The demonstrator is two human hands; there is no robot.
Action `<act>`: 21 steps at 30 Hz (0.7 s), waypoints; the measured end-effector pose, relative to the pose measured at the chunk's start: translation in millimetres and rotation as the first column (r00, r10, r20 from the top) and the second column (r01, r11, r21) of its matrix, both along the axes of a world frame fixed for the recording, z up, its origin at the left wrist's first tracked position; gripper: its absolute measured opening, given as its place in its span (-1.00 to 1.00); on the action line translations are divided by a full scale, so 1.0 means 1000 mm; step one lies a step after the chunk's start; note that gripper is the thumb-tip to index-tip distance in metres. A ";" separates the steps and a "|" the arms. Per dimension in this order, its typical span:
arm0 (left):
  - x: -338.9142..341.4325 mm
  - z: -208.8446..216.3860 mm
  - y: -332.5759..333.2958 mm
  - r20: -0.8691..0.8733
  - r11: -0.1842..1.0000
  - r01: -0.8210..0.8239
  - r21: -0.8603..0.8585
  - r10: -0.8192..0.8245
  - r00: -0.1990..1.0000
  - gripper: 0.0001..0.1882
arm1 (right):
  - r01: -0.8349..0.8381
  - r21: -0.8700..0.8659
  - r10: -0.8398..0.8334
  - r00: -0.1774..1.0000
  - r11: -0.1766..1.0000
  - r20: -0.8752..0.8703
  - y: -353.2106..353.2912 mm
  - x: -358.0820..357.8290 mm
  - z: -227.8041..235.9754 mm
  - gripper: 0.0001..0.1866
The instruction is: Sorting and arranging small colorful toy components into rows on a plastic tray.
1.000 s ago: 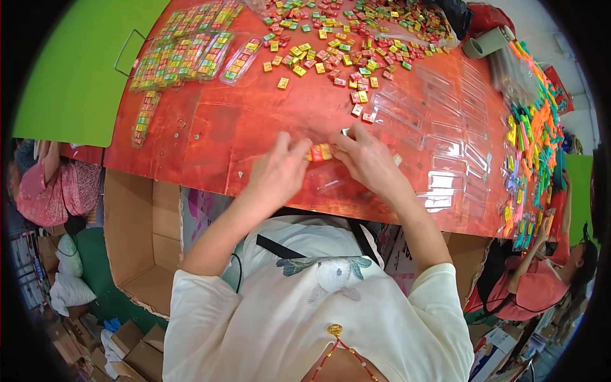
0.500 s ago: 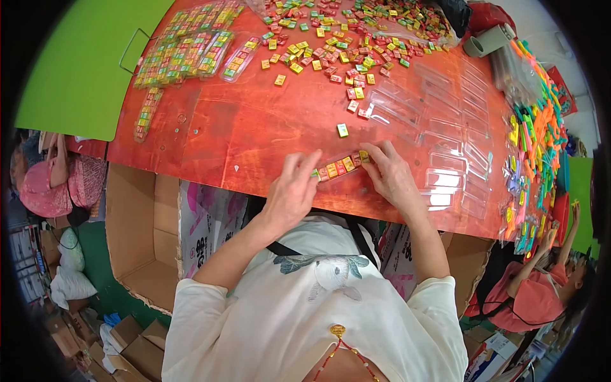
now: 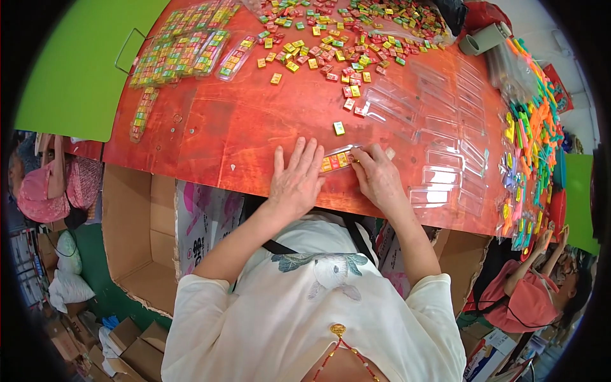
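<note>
Near the table's front edge lies a narrow clear plastic tray (image 3: 345,148) with a row of small red and yellow boxes (image 3: 335,162) in it. My left hand (image 3: 295,177) rests flat over the tray's left end, fingers stretched out and covering that end. At the right end my right hand (image 3: 379,177) is closed, its thumb and fingertips pinched around a small yellowish box, mostly hidden. A pale small box (image 3: 390,153) shows just beyond the right knuckles. One yellow-green box (image 3: 338,128) lies alone, farther back from the tray.
A heap of small coloured boxes (image 3: 356,48) spreads across the back. Filled trays (image 3: 181,51) are stacked at the far left; empty clear trays (image 3: 445,134) lie at right. Colourful plastic pieces (image 3: 531,140) pile along the right edge. Another person (image 3: 525,296) works there.
My left hand has flattened over the tray's left end, fingers now extended. My right hand has drawn slightly left and curled at the right end. The view has shifted slightly.
</note>
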State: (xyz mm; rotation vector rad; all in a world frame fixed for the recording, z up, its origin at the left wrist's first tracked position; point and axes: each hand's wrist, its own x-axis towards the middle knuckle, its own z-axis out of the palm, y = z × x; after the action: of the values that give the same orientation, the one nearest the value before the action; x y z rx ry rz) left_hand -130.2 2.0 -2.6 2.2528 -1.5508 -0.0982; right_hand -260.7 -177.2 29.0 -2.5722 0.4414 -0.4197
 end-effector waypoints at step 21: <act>0.015 0.004 0.017 0.056 0.985 -0.131 0.114 0.125 0.990 -0.15 | -0.117 -0.101 0.123 0.991 0.988 0.058 0.063 -0.006 -0.010 -0.47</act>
State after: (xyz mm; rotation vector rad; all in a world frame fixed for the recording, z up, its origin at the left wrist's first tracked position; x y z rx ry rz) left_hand -115.2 19.5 1.0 2.4581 -1.4540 -0.1008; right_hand -266.9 -114.2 18.9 -2.6533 0.2467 -0.4901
